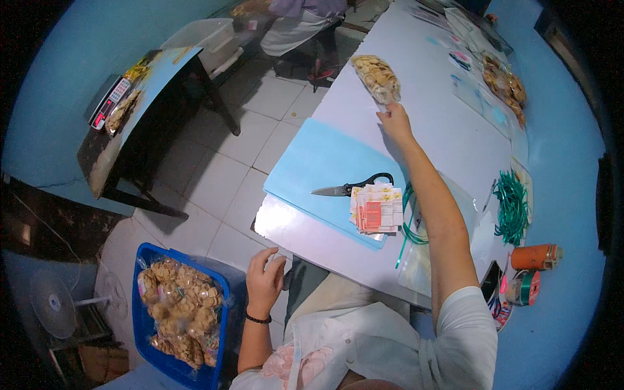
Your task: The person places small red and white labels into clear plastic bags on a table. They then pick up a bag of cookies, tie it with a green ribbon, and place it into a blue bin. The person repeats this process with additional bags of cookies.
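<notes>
My right hand reaches far across the white table, its fingers closed on the near end of a transparent plastic bag of round crackers. My left hand hangs empty beside the table's near corner, fingers loosely curled and apart. Before me, black-handled scissors rest on light-blue sheets. A stack of printed labels overlaps the scissors' handle. Green ribbon lies beside the labels, partly hidden under my right forearm.
A blue bin of bagged crackers stands at left, near a fan. A side table bears a digital scale. Cut green ribbons and ribbon spools line the wall side. Another person sits beyond.
</notes>
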`<action>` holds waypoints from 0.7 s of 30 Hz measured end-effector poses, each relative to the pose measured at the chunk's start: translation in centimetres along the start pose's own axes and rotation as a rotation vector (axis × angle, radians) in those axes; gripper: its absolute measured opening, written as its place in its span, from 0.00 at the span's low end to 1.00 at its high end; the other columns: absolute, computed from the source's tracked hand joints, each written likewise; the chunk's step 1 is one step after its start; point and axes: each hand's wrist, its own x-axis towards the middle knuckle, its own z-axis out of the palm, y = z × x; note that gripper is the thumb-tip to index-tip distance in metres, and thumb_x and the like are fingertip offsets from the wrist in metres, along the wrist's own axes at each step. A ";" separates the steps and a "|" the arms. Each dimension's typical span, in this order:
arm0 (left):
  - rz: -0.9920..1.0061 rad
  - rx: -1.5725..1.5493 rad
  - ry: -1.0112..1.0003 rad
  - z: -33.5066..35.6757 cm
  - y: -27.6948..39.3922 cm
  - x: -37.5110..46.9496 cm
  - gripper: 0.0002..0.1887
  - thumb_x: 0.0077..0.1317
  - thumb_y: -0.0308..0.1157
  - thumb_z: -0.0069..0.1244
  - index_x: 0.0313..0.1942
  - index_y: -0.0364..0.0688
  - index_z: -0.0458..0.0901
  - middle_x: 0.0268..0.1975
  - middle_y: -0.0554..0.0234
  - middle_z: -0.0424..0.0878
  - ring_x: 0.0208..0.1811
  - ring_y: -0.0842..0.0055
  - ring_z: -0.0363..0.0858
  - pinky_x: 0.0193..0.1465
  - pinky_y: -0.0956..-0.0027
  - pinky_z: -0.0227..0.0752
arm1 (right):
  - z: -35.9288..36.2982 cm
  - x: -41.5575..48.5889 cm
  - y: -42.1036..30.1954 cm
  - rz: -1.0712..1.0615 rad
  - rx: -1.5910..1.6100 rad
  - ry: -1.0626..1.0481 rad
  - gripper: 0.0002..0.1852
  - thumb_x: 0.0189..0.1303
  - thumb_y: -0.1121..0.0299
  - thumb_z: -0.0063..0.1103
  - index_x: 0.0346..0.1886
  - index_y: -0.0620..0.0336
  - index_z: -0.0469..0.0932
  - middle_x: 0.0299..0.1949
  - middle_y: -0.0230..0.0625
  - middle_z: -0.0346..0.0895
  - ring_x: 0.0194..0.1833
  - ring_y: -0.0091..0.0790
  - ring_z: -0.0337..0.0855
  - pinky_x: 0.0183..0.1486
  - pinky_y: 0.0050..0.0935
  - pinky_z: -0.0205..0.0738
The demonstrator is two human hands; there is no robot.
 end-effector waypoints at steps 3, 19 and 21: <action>0.030 -0.091 0.008 -0.5 1.5 1.1 0.13 0.56 0.20 0.62 0.42 0.42 0.85 0.51 0.56 0.84 0.49 0.57 0.83 0.48 0.61 0.78 | -2.4 2.2 -1.2 0.004 -0.028 0.154 0.16 0.64 0.62 0.68 0.49 0.63 0.86 0.48 0.48 0.85 0.43 0.43 0.88 0.49 0.37 0.79; -0.060 -0.948 -0.057 -0.8 15.9 4.5 0.57 0.55 0.30 0.71 0.75 0.31 0.43 0.68 0.31 0.67 0.69 0.50 0.74 0.67 0.59 0.71 | -29.3 -19.3 -23.9 -0.903 0.530 -0.142 0.15 0.58 0.86 0.62 0.49 0.69 0.83 0.56 0.46 0.82 0.57 0.40 0.83 0.58 0.32 0.77; -0.072 -0.944 -0.052 -1.2 14.8 3.4 0.56 0.57 0.26 0.69 0.76 0.34 0.41 0.69 0.38 0.67 0.69 0.56 0.73 0.67 0.61 0.72 | -29.3 -22.6 -22.9 -0.858 0.504 -0.042 0.19 0.56 0.86 0.64 0.53 0.69 0.82 0.61 0.48 0.78 0.59 0.41 0.81 0.59 0.33 0.76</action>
